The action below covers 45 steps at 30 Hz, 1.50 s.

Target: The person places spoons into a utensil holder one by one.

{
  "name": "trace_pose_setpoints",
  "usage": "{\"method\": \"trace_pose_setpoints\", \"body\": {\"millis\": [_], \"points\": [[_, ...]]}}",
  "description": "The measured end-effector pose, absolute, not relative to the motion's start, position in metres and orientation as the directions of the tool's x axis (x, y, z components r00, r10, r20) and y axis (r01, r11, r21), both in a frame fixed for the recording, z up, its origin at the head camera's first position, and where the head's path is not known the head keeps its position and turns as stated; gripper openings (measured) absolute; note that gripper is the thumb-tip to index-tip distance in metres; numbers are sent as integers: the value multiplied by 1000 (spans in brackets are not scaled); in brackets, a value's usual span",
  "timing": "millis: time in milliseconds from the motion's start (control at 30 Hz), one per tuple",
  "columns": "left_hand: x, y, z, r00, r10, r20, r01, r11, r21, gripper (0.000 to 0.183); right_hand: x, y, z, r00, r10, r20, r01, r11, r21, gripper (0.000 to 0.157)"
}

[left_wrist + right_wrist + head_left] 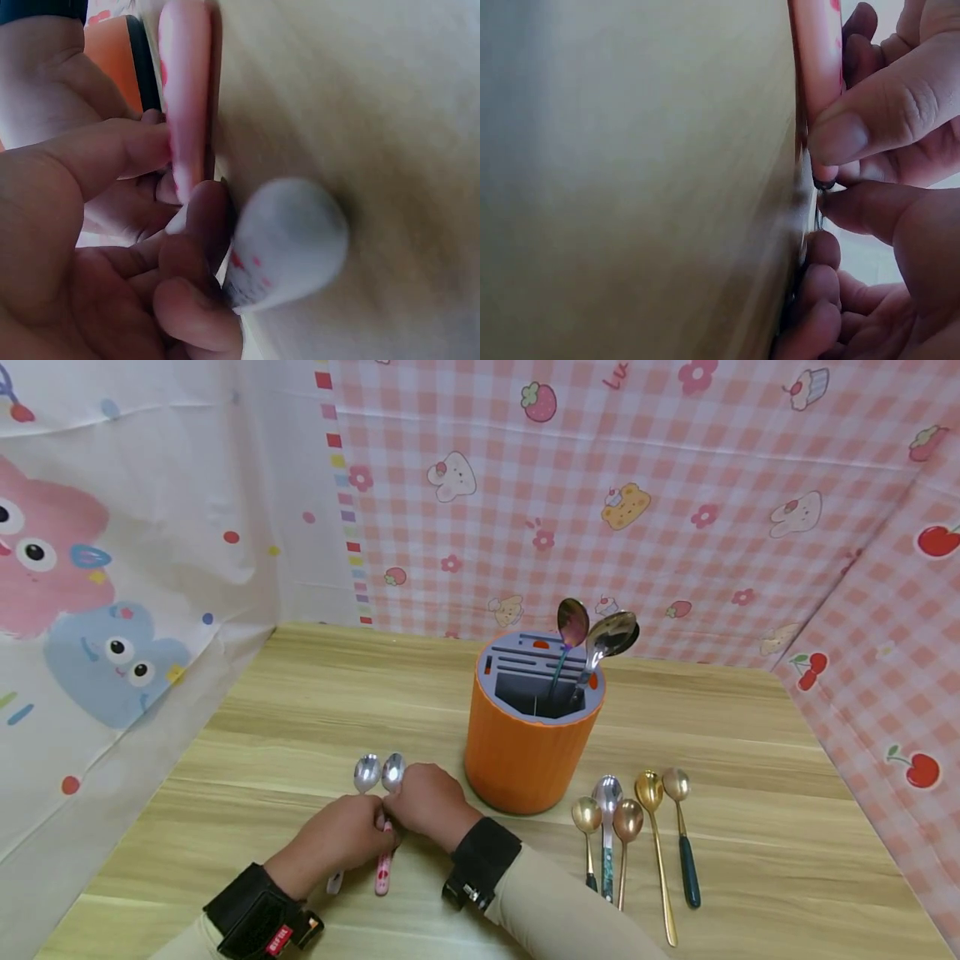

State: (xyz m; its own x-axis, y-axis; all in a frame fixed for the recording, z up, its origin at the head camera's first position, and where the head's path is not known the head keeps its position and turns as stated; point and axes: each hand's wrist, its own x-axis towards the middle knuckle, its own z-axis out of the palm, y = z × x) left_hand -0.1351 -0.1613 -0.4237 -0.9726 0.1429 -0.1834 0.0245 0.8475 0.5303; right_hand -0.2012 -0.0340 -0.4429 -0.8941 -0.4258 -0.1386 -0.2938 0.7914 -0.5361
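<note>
Two teaspoons lie side by side at the left front of the table, bowls away from me. The pink-handled teaspoon (383, 875) is pinched by both hands: my left hand (336, 837) has thumb and finger on its handle (186, 82), and my right hand (431, 799) grips it at the thin neck. Just left of it, the white-handled teaspoon (367, 774) passes under my left hand. In the left wrist view its white handle end (296, 240) is beside my curled lower fingers; whether they touch it I cannot tell. My hands meet and cover both spoons' middles.
An orange utensil holder (525, 760) with a grey slotted top stands behind my right hand, several spoons (611, 633) upright in it. To the right, several spoons (656, 852) lie in a row. Patterned cloth walls (600, 460) border the wooden table (772, 793).
</note>
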Motion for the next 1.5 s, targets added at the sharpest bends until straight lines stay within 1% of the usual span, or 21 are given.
{"method": "trace_pose_setpoints", "body": {"millis": [133, 233, 400, 500, 600, 733, 833, 933, 1067, 1200, 1500], "points": [[-134, -160, -423, -977, 140, -161, 34, 848, 530, 21, -201, -31, -444, -904, -411, -116, -274, 767, -580, 37], [-135, -159, -422, -981, 118, -153, 13, 830, 558, 16, -202, -29, -445, -915, -396, -80, -255, 719, -647, 36], [-139, -161, -419, -984, 96, -148, -27, 748, 663, 17, -202, -25, -438, -939, -342, -36, -172, 556, -813, 23], [-142, -163, -412, -985, 93, -142, -38, 694, 719, 17, -203, -23, -428, -951, -308, -25, -126, 458, -880, 14], [-143, -163, -403, -988, 112, -107, -5, 667, 745, 19, -203, -18, -416, -949, -314, -37, -72, 329, -942, 11], [-144, -162, -389, -985, 164, -42, 77, 657, 750, 28, -203, -9, -400, -922, -384, -53, 1, 136, -991, 14], [-143, -160, -380, -980, 201, -2, 132, 649, 749, 28, -203, 0, -388, -903, -428, -43, 21, 56, -998, 16], [-142, -158, -371, -975, 222, 29, 166, 630, 759, 23, -201, 10, -375, -898, -441, -17, 0, 40, -999, 16], [-143, -154, -359, -969, 240, 59, 188, 563, 805, 17, -196, 21, -356, -898, -438, 43, -72, 51, -996, 13], [-144, -150, -344, -964, 256, 74, 198, 501, 842, 17, -190, 31, -336, -894, -438, 94, -127, 48, -991, 11], [-150, -132, -310, -946, 296, 135, 260, 440, 860, 16, -184, 53, -299, -889, -415, 194, -236, 51, -970, 12]]}}
